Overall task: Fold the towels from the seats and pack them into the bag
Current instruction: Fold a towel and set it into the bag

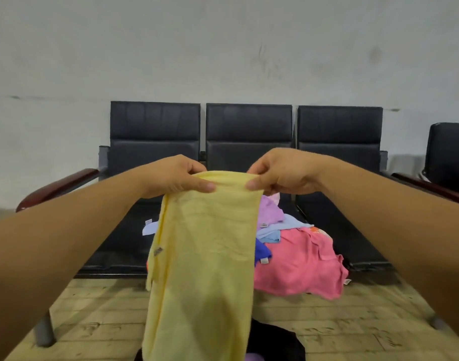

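A pale yellow towel [205, 256] hangs lengthwise in front of me, folded over at its top edge. My left hand [175, 177] pinches its top left corner and my right hand [280, 171] pinches its top right corner, both held up in front of the middle seat [249, 131]. Behind the towel a heap lies on that seat: a pink towel [298, 264], a light blue one [278, 230], a lilac one [268, 209] and a dark blue one [262, 252]. A black bag [275, 342] sits on the floor below, mostly hidden by the yellow towel.
Three black padded seats in a row stand against a grey wall, with a dark red armrest [59, 187] on the left and another [431, 188] on the right. A further chair [450, 149] stands at the far right. The floor [98, 321] is pale brick.
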A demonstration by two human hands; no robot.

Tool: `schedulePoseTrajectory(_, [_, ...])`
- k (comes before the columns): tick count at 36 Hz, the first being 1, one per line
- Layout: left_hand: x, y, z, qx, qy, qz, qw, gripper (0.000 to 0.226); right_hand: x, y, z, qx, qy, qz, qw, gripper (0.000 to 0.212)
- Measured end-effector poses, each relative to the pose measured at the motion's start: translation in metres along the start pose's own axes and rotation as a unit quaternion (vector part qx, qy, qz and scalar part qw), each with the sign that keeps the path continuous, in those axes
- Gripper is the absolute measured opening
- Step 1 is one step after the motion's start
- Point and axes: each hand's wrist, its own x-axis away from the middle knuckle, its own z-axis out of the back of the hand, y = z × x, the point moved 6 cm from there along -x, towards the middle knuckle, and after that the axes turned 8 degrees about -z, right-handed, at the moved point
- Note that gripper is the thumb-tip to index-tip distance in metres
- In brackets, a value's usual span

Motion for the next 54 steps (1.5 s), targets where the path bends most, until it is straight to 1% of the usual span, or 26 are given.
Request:
schedulePoseTrajectory(1, [0.002,0.000,0.001,-0.003,-0.003,0.001,1.000,0.023,0.000,0.001,0.001,0.072,0.028,-0.006,0.997,0.010])
schedulePoseTrajectory(2, [0.003,0.000,0.001,-0.006,-0.006,0.002,1.000,0.021,0.001,-0.001,0.003,0.115,0.069,-0.002,0.991,0.008])
schedulePoseTrajectory(3, [0.002,-0.001,0.001,-0.013,-0.008,0.003,1.000,0.021,0.001,-0.003,0.007,0.114,0.114,0.009,0.987,0.008])
schedulePoseTrajectory(5, [0.002,-0.006,0.002,-0.043,-0.013,0.015,0.999,0.018,0.004,-0.007,0.018,0.025,0.192,0.028,0.981,0.012])
schedulePoseTrajectory(7, [0.000,-0.017,0.004,-0.097,-0.014,0.035,0.995,0.017,0.007,-0.008,0.028,-0.075,0.235,0.033,0.968,0.013])
schedulePoseTrajectory(9, [0.002,-0.030,0.010,-0.147,-0.007,0.070,0.987,0.018,0.010,-0.006,0.036,-0.148,0.252,0.033,0.956,0.012])
schedulePoseTrajectory(10, [0.004,-0.037,0.013,-0.154,0.001,0.087,0.984,0.017,0.012,-0.005,0.040,-0.162,0.259,0.029,0.952,0.011])
schedulePoseTrajectory(13, [0.012,-0.053,0.024,-0.114,0.023,0.122,0.986,0.016,0.013,0.006,0.053,-0.153,0.299,0.005,0.942,0.016])
schedulePoseTrajectory(14, [0.014,-0.058,0.027,-0.115,0.024,0.127,0.985,0.016,0.012,0.011,0.057,-0.143,0.316,-0.005,0.938,0.016])
schedulePoseTrajectory(17, [0.018,-0.066,0.036,-0.159,0.030,0.131,0.978,0.017,0.010,0.026,0.068,-0.146,0.355,-0.027,0.923,0.006])
schedulePoseTrajectory(20, [0.019,-0.068,0.040,-0.181,0.051,0.128,0.974,0.020,0.009,0.041,0.073,-0.172,0.371,-0.052,0.911,0.012])
schedulePoseTrajectory(24, [0.020,-0.069,0.045,-0.100,0.086,0.104,0.986,0.019,0.010,0.059,0.078,-0.193,0.394,-0.086,0.894,0.010])
schedulePoseTrajectory(27, [0.025,-0.073,0.050,-0.056,0.103,0.120,0.986,0.012,0.014,0.074,0.083,-0.189,0.421,-0.126,0.878,0.005])
schedulePoseTrajectory(29, [0.027,-0.072,0.046,-0.017,0.094,0.121,0.988,0.012,0.014,0.080,0.081,-0.183,0.418,-0.140,0.879,0.013])
schedulePoseTrajectory(31, [0.029,-0.068,0.043,0.032,0.099,0.096,0.990,0.013,0.015,0.082,0.077,-0.195,0.407,-0.139,0.881,0.014])
schedulePoseTrajectory(33, [0.030,-0.063,0.040,0.114,0.104,0.069,0.986,0.017,0.014,0.082,0.072,-0.226,0.388,-0.130,0.884,0.014])
schedulePoseTrajectory(36, [0.027,-0.052,0.031,0.269,0.092,0.043,0.958,0.012,0.009,0.081,0.063,-0.286,0.341,-0.114,0.888,0.017])
schedulePoseTrajectory(37, [0.025,-0.048,0.027,0.311,0.087,0.039,0.946,0.015,0.006,0.081,0.060,-0.305,0.325,-0.110,0.888,0.016])
schedulePoseTrajectory(39, [0.021,-0.036,0.018,0.351,0.063,0.028,0.934,0.026,0.001,0.074,0.050,-0.334,0.284,-0.090,0.894,0.010])
schedulePoseTrajectory(40, [0.019,-0.030,0.013,0.355,0.045,0.017,0.934,0.030,-0.001,0.068,0.045,-0.337,0.261,-0.074,0.902,0.012])
schedulePoseTrajectory(43, [0.012,-0.015,0.001,0.334,0.005,-0.007,0.943,0.035,-0.006,0.054,0.031,-0.329,0.216,-0.044,0.918,0.017])
schedulePoseTrajectory(45, [0.005,-0.010,-0.003,0.269,0.004,-0.016,0.963,0.029,-0.008,0.045,0.024,-0.294,0.205,-0.040,0.933,0.010])
schedulePoseTrajectory(47, [0.000,-0.005,-0.004,0.190,0.017,-0.033,0.981,0.022,-0.008,0.034,0.018,-0.218,0.205,-0.018,0.954,0.006])
schedulePoseTrajectory(50, [-0.006,0.006,-0.006,0.084,0.058,-0.072,0.992,0.015,-0.007,0.021,0.007,-0.159,0.216,0.026,0.963,0.007])
schedulePoseTrajectory(52, [-0.009,0.014,-0.009,0.046,0.088,-0.091,0.991,0.012,-0.007,0.015,0.000,-0.140,0.224,0.046,0.963,0.008])
schedulePoseTrajectory(54, [-0.012,0.017,-0.013,0.037,0.106,-0.098,0.989,0.010,-0.006,0.012,-0.007,-0.129,0.237,0.061,0.961,0.015])
